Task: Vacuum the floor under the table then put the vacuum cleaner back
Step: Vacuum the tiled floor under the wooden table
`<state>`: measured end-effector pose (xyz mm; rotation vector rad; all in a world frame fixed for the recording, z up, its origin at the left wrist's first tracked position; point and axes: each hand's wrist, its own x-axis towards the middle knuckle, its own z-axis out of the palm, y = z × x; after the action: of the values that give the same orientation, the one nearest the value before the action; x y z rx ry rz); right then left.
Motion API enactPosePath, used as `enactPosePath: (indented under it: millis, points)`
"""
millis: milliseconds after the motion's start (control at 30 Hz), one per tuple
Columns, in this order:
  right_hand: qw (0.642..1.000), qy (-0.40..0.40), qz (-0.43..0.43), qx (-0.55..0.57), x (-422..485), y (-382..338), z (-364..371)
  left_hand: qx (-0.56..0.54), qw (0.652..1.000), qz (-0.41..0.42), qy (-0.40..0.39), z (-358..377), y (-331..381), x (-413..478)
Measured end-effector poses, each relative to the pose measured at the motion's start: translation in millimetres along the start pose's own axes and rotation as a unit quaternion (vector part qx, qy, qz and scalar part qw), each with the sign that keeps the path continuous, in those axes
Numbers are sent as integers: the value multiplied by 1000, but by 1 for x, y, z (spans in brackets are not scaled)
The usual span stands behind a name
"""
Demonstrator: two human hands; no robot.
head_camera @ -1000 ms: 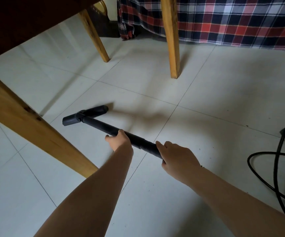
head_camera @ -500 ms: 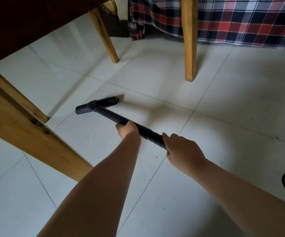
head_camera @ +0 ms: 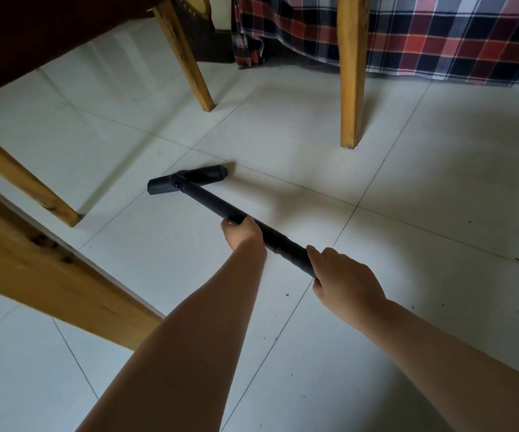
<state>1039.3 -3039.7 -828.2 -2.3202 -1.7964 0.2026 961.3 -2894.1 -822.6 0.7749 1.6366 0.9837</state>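
In 1 second I have pushed the nozzle (head_camera: pixel 188 180) a little farther along the floor (head_camera: pixel 439 182) under the table (head_camera: pixel 49 26), my left grip (head_camera: pixel 242 233) and right grip (head_camera: pixel 347 277) both clasped round the black wand (head_camera: pixel 214 204), so sweeping goes on and specks (head_camera: pixel 287 294) nearer me remain.

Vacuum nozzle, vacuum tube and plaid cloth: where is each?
vacuum nozzle (head_camera: pixel 189 179), head view, middle of its flat head.
vacuum tube (head_camera: pixel 211 204), head view, bare stretch near the nozzle.
plaid cloth (head_camera: pixel 439 35), head view, hanging part.
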Motion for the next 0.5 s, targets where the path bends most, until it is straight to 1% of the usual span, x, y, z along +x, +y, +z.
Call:
enactPosePath:
  millis: [67,133,200,300,367,500]
  points:
    - [1000,18,-14,-11,-10,5,7,-7,1000,-2,3,-4,-6,-9]
    - [999,11,-33,-20,-21,5,6,-13,1000,-4,2,-8,-13,-17]
    - [998,40,-52,-14,-30,7,8,-19,1000,-7,3,-14,-18,-26]
    - [999,-15,-37,-17,-47,7,-1,-30,999,-16,4,-20,-24,-41]
    - [1000,3,-23,-6,-58,10,-2,-26,999,-21,6,-25,-27,-52]
    - [1000,1,-20,-21,-73,8,-17,-11,999,-30,-7,-31,-31,-70]
